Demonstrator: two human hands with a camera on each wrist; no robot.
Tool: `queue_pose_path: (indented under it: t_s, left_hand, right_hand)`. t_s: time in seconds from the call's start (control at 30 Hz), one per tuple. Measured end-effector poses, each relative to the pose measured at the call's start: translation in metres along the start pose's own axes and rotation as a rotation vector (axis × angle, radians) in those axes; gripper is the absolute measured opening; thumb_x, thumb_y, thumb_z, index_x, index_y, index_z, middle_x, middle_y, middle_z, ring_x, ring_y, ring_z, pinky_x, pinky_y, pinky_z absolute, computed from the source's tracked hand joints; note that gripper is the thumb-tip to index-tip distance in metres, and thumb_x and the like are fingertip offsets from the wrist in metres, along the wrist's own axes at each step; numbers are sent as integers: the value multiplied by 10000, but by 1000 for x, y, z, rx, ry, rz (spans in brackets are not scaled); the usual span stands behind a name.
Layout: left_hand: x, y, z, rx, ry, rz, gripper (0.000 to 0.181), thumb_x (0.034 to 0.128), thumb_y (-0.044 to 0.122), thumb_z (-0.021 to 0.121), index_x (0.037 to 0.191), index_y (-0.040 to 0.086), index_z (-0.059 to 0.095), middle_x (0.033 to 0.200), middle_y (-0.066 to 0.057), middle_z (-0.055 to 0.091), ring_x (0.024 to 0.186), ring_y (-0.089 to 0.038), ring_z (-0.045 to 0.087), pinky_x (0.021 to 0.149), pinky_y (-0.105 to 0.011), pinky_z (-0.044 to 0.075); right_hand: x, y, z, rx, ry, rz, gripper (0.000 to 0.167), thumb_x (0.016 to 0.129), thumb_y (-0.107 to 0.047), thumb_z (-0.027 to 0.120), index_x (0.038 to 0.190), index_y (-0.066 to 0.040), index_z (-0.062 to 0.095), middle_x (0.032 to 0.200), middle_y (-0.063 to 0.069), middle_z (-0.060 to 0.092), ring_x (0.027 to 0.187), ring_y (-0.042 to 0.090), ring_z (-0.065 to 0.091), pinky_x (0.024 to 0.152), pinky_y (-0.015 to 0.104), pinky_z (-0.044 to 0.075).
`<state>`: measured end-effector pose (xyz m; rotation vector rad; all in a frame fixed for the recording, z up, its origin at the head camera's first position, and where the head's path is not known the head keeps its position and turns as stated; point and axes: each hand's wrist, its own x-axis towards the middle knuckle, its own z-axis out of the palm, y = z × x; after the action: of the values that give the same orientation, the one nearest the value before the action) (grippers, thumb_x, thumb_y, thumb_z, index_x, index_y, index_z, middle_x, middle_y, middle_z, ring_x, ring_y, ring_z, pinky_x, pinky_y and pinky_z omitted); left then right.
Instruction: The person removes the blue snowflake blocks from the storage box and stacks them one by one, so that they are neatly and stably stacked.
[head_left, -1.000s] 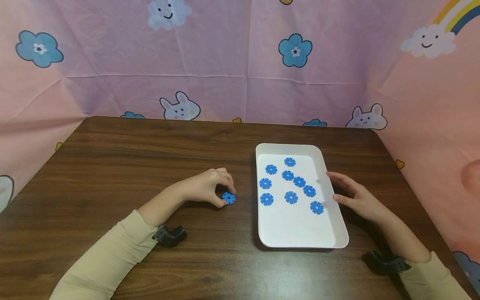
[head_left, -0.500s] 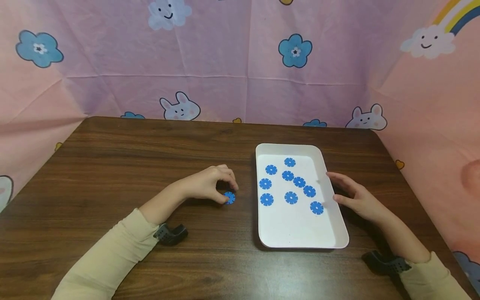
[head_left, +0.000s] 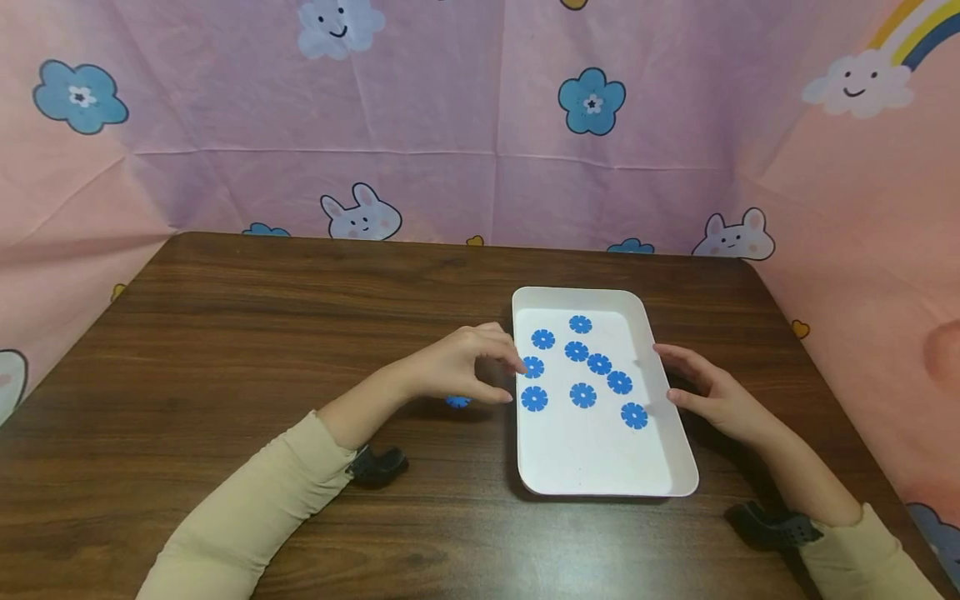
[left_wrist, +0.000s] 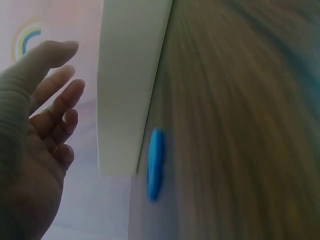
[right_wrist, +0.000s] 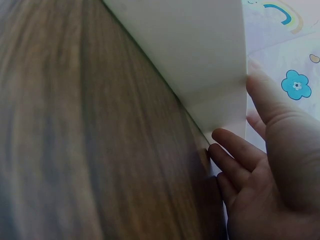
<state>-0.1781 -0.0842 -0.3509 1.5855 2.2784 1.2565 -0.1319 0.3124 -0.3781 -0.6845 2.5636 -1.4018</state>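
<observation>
My left hand (head_left: 453, 362) hovers at the left rim of a white tray (head_left: 600, 462), thumb and fingers apart with nothing between them. Below that hand, a blue notched plastic disc (head_left: 458, 402) lies on the table, partly covered from the head view; the left wrist view catches the same disc (left_wrist: 156, 165) edge-on, beside the tray wall. Several more blue discs (head_left: 582, 395) lie flat inside the tray, scattered over its upper part. My right hand (head_left: 723, 404) rests its relaxed fingertips against the tray's right side; in the right wrist view they touch the outer wall (right_wrist: 210, 60).
The tray stands on a brown wood-grain table (head_left: 300, 308), right of its middle. A printed pink and purple cloth (head_left: 450, 108) hangs behind the table and along both sides. Each wrist wears a black camera mount (head_left: 378, 467).
My left hand has let go of the blue disc, leaving it on the table, and has moved right to the tray's rim. The right hand and tray stay where they were.
</observation>
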Motion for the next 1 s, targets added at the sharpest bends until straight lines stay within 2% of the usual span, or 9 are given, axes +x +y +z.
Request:
queue_pose_path:
  t_s: [0.2, 0.33, 0.57, 0.67, 0.77, 0.8, 0.93, 1.0]
  left_hand:
    - [15, 5, 13, 26, -26, 13, 316, 753, 148, 822, 1031, 50, 709, 1015, -13, 667, 997, -90, 513, 862, -287, 449]
    - [25, 7, 20, 37, -56, 3, 340, 763, 163, 816, 1062, 46, 701, 1032, -43, 668, 1006, -87, 506, 871, -293, 443]
    - [45, 12, 31, 74, -133, -64, 386, 787, 214, 805, 1121, 61, 687, 1016, -23, 658, 1016, -138, 504, 856, -332, 444]
    - [52, 13, 35, 115, -167, -92, 415, 788, 250, 806, 1145, 77, 685, 1022, -7, 656, 1015, -147, 504, 855, -306, 432]
    - [59, 13, 39, 152, -192, -120, 431, 786, 282, 806, 1157, 99, 686, 1038, 17, 657, 1027, -126, 497, 880, -259, 396]
    - [62, 12, 40, 160, -200, -130, 438, 784, 288, 807, 1163, 104, 685, 1033, 24, 657, 1030, -121, 494, 889, -253, 384]
    - [70, 9, 44, 193, -234, -173, 457, 776, 295, 813, 1184, 137, 680, 1047, 62, 652, 1052, -83, 485, 939, -250, 343]
    - [74, 8, 45, 208, -250, -192, 469, 765, 294, 822, 1188, 151, 681, 1046, 79, 652, 1057, -70, 485, 951, -262, 338]
  right_hand:
    - [0, 1, 0, 3, -4, -8, 574, 917, -12, 605, 1437, -26, 363, 1422, 247, 383, 1201, -62, 393, 920, 130, 337]
    - [0, 1, -1, 5, -5, -6, 577, 916, -11, 605, 1440, -34, 364, 1424, 241, 383, 1201, -57, 395, 918, 131, 339]
    - [-1, -1, 0, -4, -5, 8, 585, 919, -23, 606, 1448, -45, 358, 1436, 234, 374, 1207, -48, 389, 926, 151, 345]
    - [-1, -2, 0, -13, -2, 21, 587, 921, -33, 606, 1451, -52, 353, 1440, 229, 372, 1208, -38, 388, 987, 355, 392]
    - [-1, -3, 0, -19, 0, 26, 588, 921, -38, 607, 1451, -52, 352, 1440, 231, 371, 1209, -31, 389, 971, 560, 349]
    - [-1, -2, 0, -21, 0, 27, 588, 921, -39, 607, 1451, -52, 352, 1440, 230, 371, 1208, -34, 388, 971, 556, 350]
    - [-1, -2, 0, -27, -1, 25, 587, 920, -42, 611, 1448, -53, 357, 1438, 226, 375, 1206, -44, 388, 972, 287, 389]
    - [-1, -2, 0, -24, -1, 25, 588, 919, -44, 612, 1449, -54, 356, 1441, 223, 373, 1213, -37, 390, 971, 276, 384]
